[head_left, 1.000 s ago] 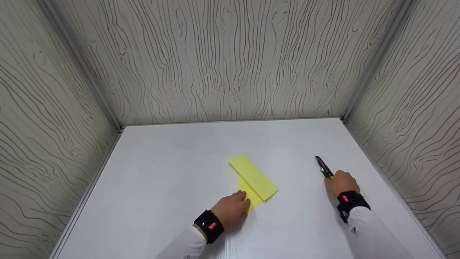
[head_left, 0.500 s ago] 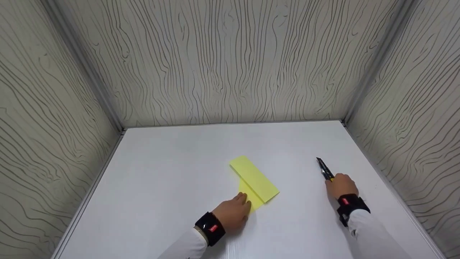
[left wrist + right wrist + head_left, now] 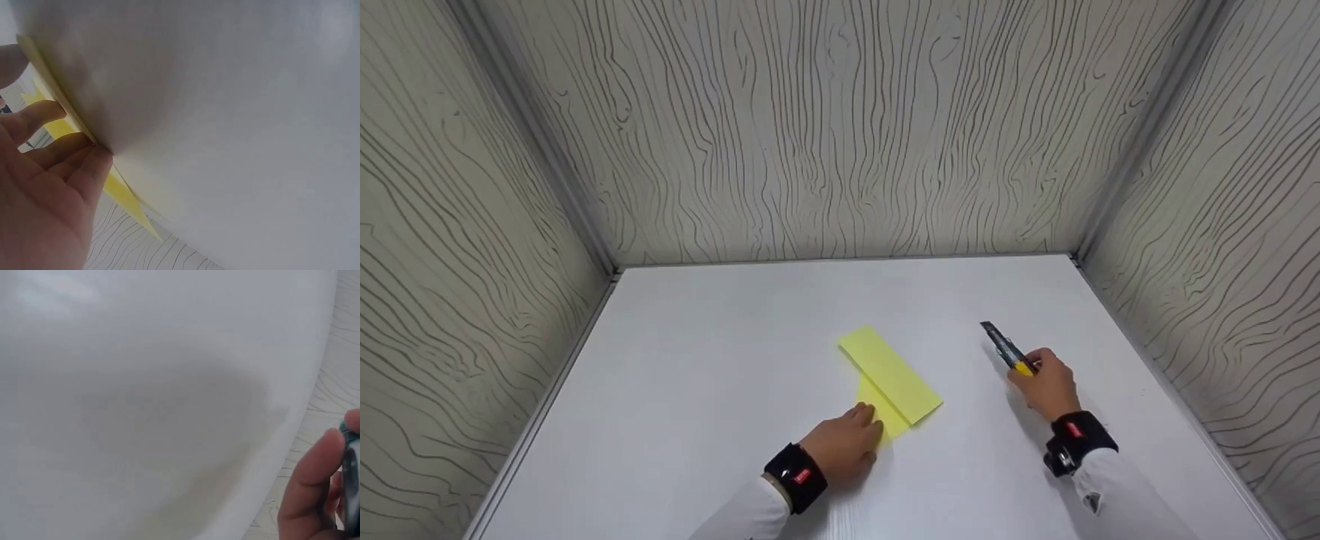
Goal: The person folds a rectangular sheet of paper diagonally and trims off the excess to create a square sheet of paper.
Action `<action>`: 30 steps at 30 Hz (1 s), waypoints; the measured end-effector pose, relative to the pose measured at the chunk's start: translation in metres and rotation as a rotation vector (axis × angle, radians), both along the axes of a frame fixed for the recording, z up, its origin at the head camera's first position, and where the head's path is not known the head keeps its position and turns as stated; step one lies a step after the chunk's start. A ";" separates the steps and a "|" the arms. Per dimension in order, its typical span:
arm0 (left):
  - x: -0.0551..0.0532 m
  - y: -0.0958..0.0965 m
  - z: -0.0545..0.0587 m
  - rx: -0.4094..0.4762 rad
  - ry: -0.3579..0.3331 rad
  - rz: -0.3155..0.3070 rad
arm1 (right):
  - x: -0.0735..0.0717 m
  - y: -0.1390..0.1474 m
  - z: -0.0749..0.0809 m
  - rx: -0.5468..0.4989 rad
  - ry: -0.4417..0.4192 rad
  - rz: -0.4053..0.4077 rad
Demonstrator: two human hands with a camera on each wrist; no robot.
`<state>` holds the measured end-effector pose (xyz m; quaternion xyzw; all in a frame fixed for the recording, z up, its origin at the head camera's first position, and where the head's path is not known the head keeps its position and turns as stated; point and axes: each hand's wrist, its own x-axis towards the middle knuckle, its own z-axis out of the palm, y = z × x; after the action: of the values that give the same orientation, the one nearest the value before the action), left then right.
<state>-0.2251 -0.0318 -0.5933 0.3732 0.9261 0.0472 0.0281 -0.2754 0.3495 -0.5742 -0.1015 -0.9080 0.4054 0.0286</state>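
Note:
A folded sheet of yellow paper [image 3: 892,375] lies slantwise on the white table, its upper flap folded over the lower part. My left hand [image 3: 844,446] rests on the near left part of the sheet. In the left wrist view its fingertips [image 3: 104,154] press along the edge of the paper [image 3: 126,197], fingers spread and fairly straight. To the right, my right hand [image 3: 1048,382] grips a utility knife [image 3: 1003,346] with a dark body and a yellow section, its tip pointing away to the upper left. Only the knife's end [image 3: 351,489] shows in the right wrist view.
The white table [image 3: 720,337] is bounded by wood-grain panels [image 3: 840,135] at the back and both sides. Black straps [image 3: 796,478] are on both wrists, above white sleeves. The knife's shadow and the right hand's fall on the table.
My right hand has moved left with the utility knife, which has turned and now shows more of its yellow section. The left hand and the paper hold their place.

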 end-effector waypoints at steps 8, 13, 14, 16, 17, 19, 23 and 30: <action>-0.006 -0.005 -0.010 0.010 0.090 -0.001 | 0.013 -0.034 0.004 -0.009 -0.088 0.181; -0.006 -0.008 -0.008 0.038 0.146 -0.014 | 0.024 -0.048 0.001 0.076 -0.055 0.270; -0.006 -0.008 -0.007 0.043 0.149 -0.012 | 0.027 -0.051 0.001 0.092 -0.046 0.285; -0.006 -0.009 -0.005 0.049 0.147 -0.012 | 0.031 -0.057 0.000 0.115 -0.042 0.308; -0.006 -0.009 -0.004 0.050 0.148 -0.010 | 0.033 -0.060 -0.001 0.121 -0.044 0.317; -0.007 -0.009 -0.004 0.047 0.146 -0.006 | 0.037 -0.065 -0.003 0.123 -0.052 0.341; -0.010 -0.009 -0.007 0.056 0.156 -0.011 | 0.043 -0.072 -0.008 0.203 -0.010 0.398; -0.011 -0.008 -0.012 0.045 0.124 -0.007 | 0.059 -0.077 -0.021 0.420 0.113 0.561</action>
<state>-0.2356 -0.0397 -0.6049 0.3790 0.9235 0.0448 -0.0375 -0.2165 0.2728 -0.5952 0.1822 -0.9611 0.2072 -0.0135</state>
